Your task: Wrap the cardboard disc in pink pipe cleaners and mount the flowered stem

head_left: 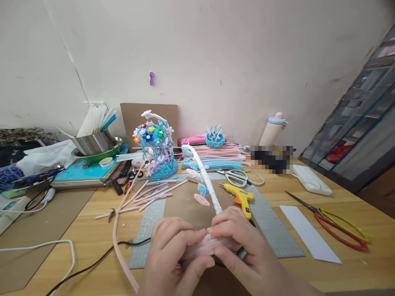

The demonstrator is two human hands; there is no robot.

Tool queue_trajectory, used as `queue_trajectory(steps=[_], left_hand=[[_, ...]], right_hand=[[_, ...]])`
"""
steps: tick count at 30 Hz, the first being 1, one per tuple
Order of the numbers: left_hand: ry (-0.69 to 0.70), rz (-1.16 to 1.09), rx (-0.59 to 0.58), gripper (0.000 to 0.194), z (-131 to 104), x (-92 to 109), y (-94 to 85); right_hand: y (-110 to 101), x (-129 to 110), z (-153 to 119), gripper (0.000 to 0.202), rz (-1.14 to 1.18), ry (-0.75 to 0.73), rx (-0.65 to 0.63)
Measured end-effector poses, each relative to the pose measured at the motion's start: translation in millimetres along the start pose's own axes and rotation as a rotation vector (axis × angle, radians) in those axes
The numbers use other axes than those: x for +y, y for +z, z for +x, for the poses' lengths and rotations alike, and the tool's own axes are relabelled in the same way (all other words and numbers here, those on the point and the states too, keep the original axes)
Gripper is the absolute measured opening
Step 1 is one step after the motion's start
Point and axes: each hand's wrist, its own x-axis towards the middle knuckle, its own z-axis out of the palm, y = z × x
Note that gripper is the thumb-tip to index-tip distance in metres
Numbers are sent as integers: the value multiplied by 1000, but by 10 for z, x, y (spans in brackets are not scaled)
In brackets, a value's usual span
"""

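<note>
My left hand (pixel 177 250) and my right hand (pixel 239 244) both pinch a pink fuzzy pipe-cleaner base (pixel 202 247) at the bottom centre, thumbs below and fingers on top. From behind my right fingers a white-wrapped curved stem (pixel 203 168) rises and leans left, its hooked tip showing some blue. Where the stem joins the base is hidden by my fingers. Left of the stem lie a blue pipe-cleaner piece (pixel 202 189) and a pink loop (pixel 201 200) on brown cardboard (pixel 182 205). A long pink strip (pixel 119 242) curves past my left hand.
Behind stands a pipe-cleaner flower ornament (pixel 154 144), beside bundles of pink and blue pipe cleaners (pixel 212 152). A yellow glue gun (pixel 240 196), scissors (pixel 237 178) and red-and-yellow-handled scissors (pixel 336 226) lie to the right. A black cable (pixel 101 258) crosses the left.
</note>
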Motion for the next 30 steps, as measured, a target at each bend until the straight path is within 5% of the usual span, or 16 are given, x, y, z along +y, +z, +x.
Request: queue_trajectory(steps=[10, 17, 30], left_hand=[[-157, -139, 54, 9, -54, 32, 49], [-184, -144, 67, 9, -96, -7, 34], [-184, -166, 33, 14, -186, -54, 29]], right_hand=[[8, -17, 21, 13, -28, -21, -1], [-27, 136, -126, 40, 5, 20, 68], [-25, 209, -83, 22, 199, 83, 132]])
